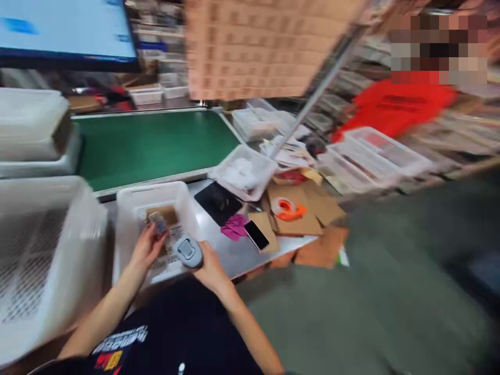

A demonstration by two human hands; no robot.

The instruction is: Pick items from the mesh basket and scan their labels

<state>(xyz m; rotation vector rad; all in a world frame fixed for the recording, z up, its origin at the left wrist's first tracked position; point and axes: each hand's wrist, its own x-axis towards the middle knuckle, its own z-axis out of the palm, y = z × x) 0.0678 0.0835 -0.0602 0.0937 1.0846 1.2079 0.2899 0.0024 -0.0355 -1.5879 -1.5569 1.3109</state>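
Note:
My left hand (149, 245) is closed on a small clear packet (158, 223), held over a white plastic basket (125, 200). What the packet contains is too blurred to tell. A grey handheld barcode scanner (188, 251) is in my right hand (211, 268), near the basket's front right corner. Inside the basket, below my left hand, lies a brown cardboard piece (169, 214). Right of the scanner, on the metal table (238, 258), are a crumpled pink cloth (233, 227) and a phone (256, 235) with a dark screen.
A black mouse pad (217, 203) and an orange tape dispenser (288, 209) on cardboard lie to the right. Behind runs a green conveyor belt (156, 146). White crates (74, 208) are stacked at left, under a monitor (66, 31). A person in a red shirt (394, 107) stands far right.

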